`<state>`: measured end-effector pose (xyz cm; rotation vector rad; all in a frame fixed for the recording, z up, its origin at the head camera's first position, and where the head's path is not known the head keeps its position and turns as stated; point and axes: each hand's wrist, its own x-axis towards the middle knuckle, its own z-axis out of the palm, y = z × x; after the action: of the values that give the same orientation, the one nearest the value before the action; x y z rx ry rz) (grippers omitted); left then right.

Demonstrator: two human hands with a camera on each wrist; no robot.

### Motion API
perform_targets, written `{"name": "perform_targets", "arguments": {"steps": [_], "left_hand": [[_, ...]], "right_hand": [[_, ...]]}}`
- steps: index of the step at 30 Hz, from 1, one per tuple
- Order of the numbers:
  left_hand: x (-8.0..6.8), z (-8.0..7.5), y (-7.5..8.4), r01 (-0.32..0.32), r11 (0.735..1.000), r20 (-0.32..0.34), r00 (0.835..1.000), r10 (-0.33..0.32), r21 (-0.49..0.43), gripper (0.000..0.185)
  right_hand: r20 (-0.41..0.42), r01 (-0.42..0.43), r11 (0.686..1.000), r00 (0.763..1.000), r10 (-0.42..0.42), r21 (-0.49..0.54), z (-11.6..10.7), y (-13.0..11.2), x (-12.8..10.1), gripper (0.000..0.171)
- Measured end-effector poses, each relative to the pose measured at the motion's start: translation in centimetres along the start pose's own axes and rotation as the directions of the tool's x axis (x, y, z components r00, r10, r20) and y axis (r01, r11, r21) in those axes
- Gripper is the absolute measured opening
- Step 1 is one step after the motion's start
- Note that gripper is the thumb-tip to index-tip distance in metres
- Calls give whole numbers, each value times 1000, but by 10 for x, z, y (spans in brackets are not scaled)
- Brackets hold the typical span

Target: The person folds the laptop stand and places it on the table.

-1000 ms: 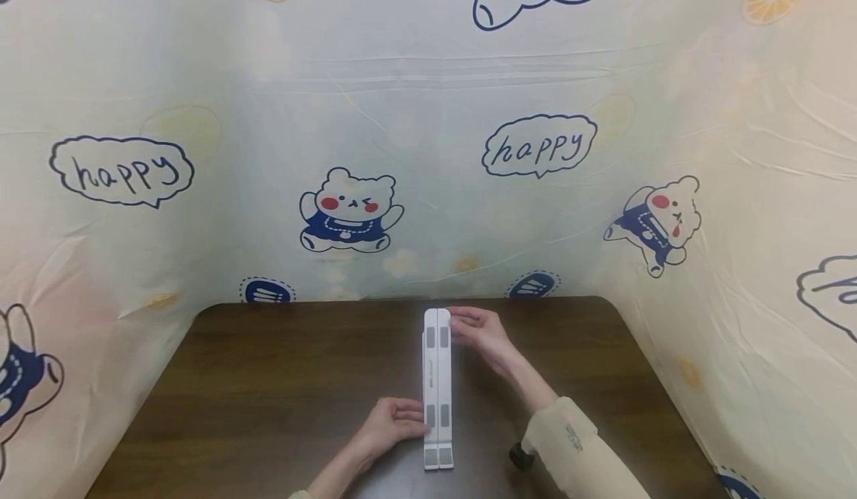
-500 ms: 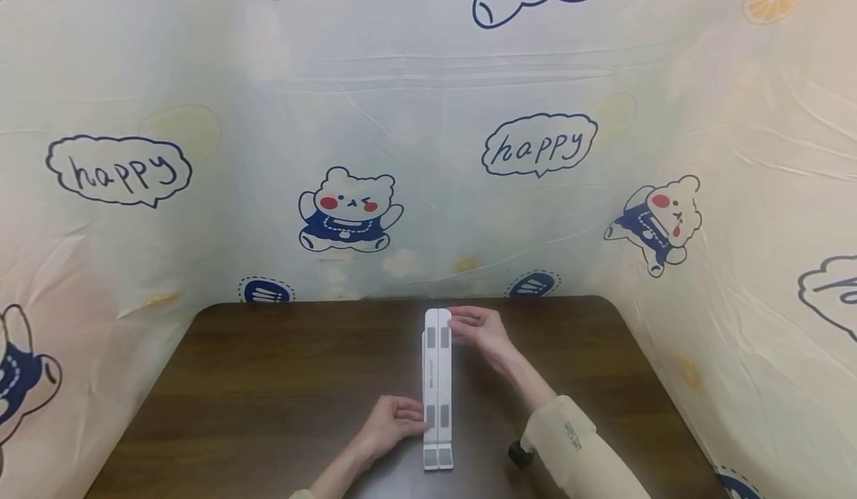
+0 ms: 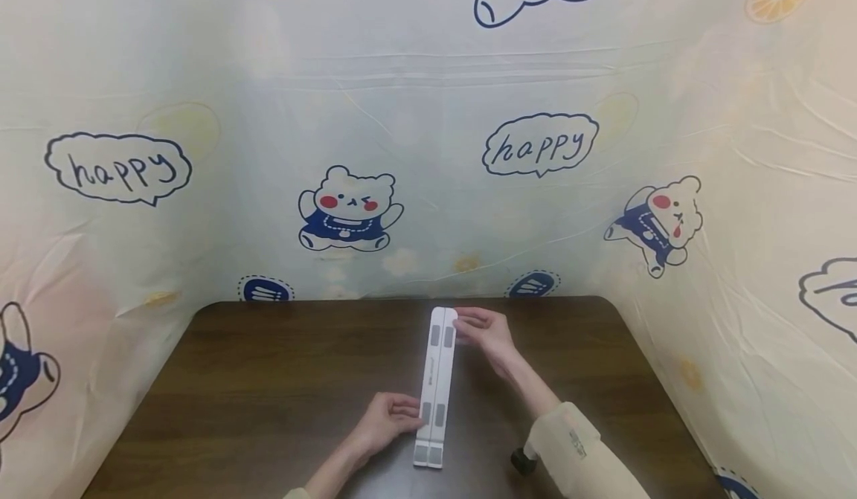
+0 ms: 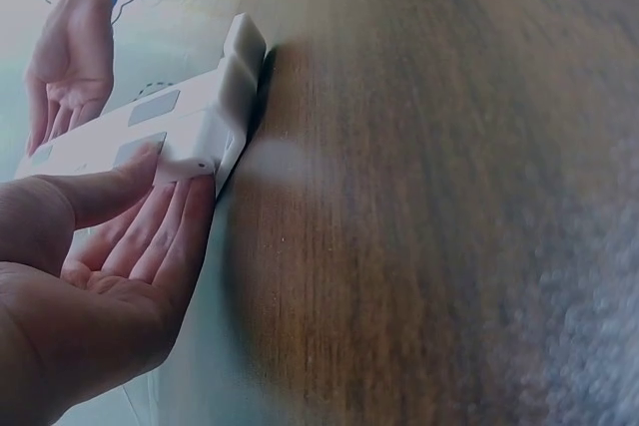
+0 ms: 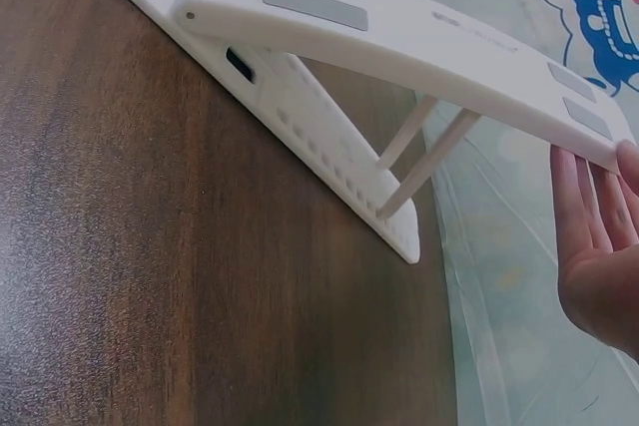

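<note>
Curtain: a printed sheet with bears, lemon slices and "happy" bubbles stands around the bench at 9, 12 and 3 o'clock; it closes off the work place on three sides.
Bench: dark wooden bench; it carries the stand and both hands work low over it.
Stand: a white folding laptop stand lies in the middle of the bench, long axis from 6 to 12 o'clock, far end leaning a little toward 1 o'clock. In the right wrist view the upper arm is lifted off the base on two thin struts, hinged at the near end, so it is partly opened.
Grey pads: anti-slip pads sit on the top face near both ends.
Left hand: the left hand is at the 6 o'clock end, on the stand's 9 o'clock side; thumb on top and fingers under the edge pinch it, I think to keep this end steady.
Right hand: the right hand is at the 12 o'clock end, at its 3 o'clock side; its fingers seem to grip the raised tip, though the contact itself is small here.
Sleeve: a cream sleeve covers the right forearm.
</note>
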<state>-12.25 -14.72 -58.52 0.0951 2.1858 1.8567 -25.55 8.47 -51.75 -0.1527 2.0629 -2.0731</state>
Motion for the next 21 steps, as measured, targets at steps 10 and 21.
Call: {"name": "perform_targets", "arguments": {"steps": [10,21], "left_hand": [[1,-4,1,3,1000,8,1000,-3,-1,41],[-2,-10,4,-14,1000,19,1000,14,5,42]], "right_hand": [[-15,-1,999,1000,1,32,-3,0,-3,32],[-2,-14,999,1000,14,52,-7,3,-6,37]]}}
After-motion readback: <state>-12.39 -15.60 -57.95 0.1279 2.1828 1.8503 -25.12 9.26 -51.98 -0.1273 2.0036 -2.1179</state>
